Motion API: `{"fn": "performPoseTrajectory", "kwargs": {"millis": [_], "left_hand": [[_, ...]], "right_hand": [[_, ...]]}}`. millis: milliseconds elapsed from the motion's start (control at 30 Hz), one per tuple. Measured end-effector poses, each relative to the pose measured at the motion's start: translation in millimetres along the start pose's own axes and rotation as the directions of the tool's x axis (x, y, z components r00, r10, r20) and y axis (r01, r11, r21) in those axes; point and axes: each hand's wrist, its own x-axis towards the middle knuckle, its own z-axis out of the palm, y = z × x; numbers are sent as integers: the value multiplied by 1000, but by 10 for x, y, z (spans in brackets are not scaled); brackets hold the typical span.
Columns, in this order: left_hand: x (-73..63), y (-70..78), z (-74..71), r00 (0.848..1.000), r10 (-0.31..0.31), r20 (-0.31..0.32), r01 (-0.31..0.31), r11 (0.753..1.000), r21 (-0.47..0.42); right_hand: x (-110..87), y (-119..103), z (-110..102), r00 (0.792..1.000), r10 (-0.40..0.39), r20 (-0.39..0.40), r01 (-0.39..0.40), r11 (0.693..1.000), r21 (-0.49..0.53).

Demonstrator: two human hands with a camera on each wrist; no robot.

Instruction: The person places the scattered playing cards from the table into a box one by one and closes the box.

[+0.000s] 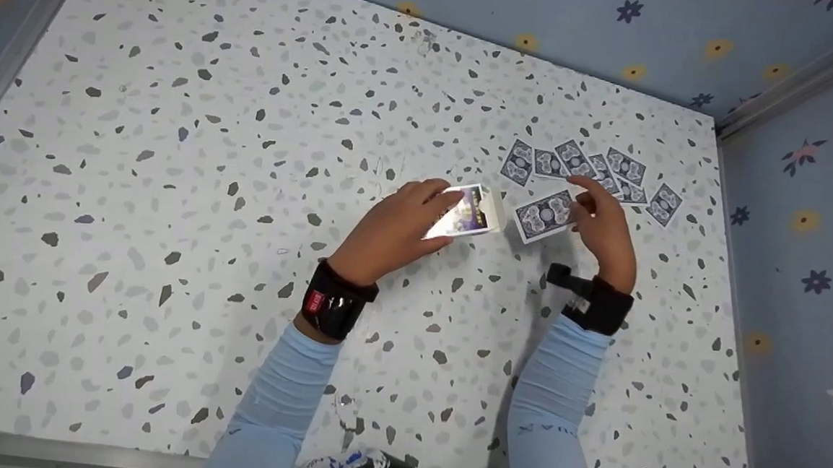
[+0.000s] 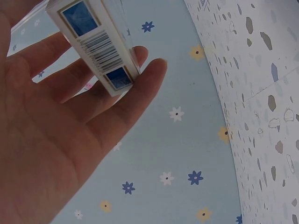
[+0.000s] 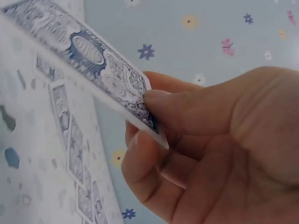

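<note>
My left hand grips a small card box with a colourful face and an open flap at its right end. In the left wrist view the box's end shows a barcode, and the fingers curl along its sides. Just right of the box, my right hand pinches a playing card, back side up, at its right end. The right wrist view shows the thumb on the card's patterned blue back and fingers beneath it. Beyond the hand, several playing cards lie face down on the table.
The speckled white table stretches to the left and toward the front. A flowered blue wall borders it on the right, another at the back. One card lies apart at the right, while others overlap.
</note>
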Motion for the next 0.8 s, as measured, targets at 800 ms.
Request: {"fn": "performPoseTrajectory", "kwargs": {"millis": [800], "left_hand": [[-7, -6, -11, 999, 24, -28, -23, 999, 28]], "right_hand": [[-195, -503, 42, 994, -101, 35, 63, 820, 568]]}}
